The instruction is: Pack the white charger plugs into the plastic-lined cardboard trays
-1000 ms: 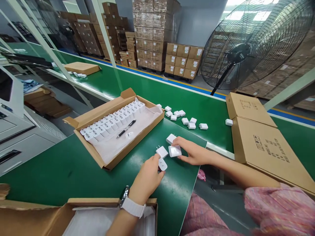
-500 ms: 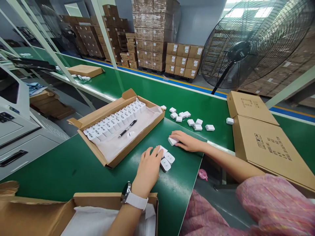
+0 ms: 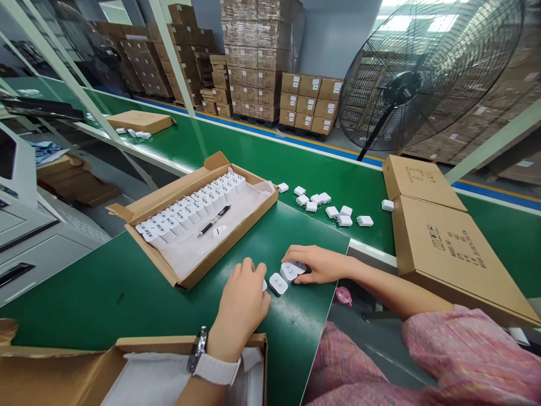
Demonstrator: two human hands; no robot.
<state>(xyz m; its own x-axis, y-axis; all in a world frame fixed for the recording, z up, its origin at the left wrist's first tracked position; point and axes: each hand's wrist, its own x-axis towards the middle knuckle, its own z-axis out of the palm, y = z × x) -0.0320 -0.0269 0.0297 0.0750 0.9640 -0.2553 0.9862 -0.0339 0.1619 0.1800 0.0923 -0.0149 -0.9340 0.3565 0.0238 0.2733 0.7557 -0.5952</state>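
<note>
My left hand [image 3: 242,301] lies on the green table with fingers curled over a white charger plug that is mostly hidden under it. My right hand [image 3: 315,263] rests beside it, fingers closed round another white plug [image 3: 291,270]. One more plug [image 3: 278,283] stands on the table between the two hands. An open cardboard box [image 3: 186,281] to the left holds a row of several white plugs [image 3: 190,211] along its far side, a black pen [image 3: 214,220] and white paper lining.
Several loose plugs [image 3: 333,211] lie on the green conveyor behind. Two closed cardboard boxes [image 3: 448,242] sit at the right. Another open box [image 3: 139,369] with white lining is at the near edge. A large floor fan [image 3: 422,73] and stacked cartons stand behind.
Both hands have drawn nearer to me along the table, bringing the plugs with them. The right hand has slid from the far plug to close on one next to the left hand.
</note>
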